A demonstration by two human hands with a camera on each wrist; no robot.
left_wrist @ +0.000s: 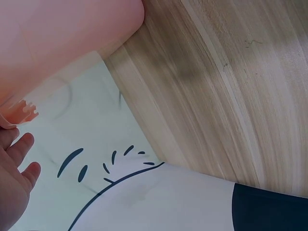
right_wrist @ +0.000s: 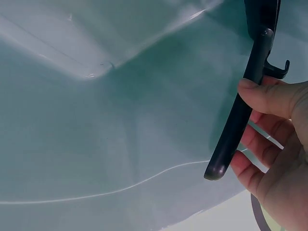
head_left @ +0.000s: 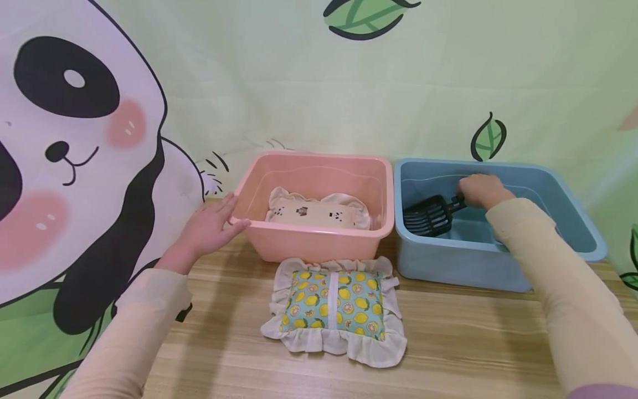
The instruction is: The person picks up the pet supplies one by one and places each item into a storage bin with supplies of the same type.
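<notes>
So, scoop (head_left: 432, 215) inside blue tub (head_left: 458, 266)

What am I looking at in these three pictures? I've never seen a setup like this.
There's no robot here, just a person's two bare hands. The wide picture comes from a camera worn on the head, looking forward and down. The other two come from cameras on the left and right wrists.

On the wooden surface stand a pink tub and a blue tub. A frilled cream cushion lies in the pink one; a lemon-print cushion lies in front of it.

The left hand touches the pink tub's rim. The right hand holds a black slotted scoop by its handle, inside the blue tub.
</notes>
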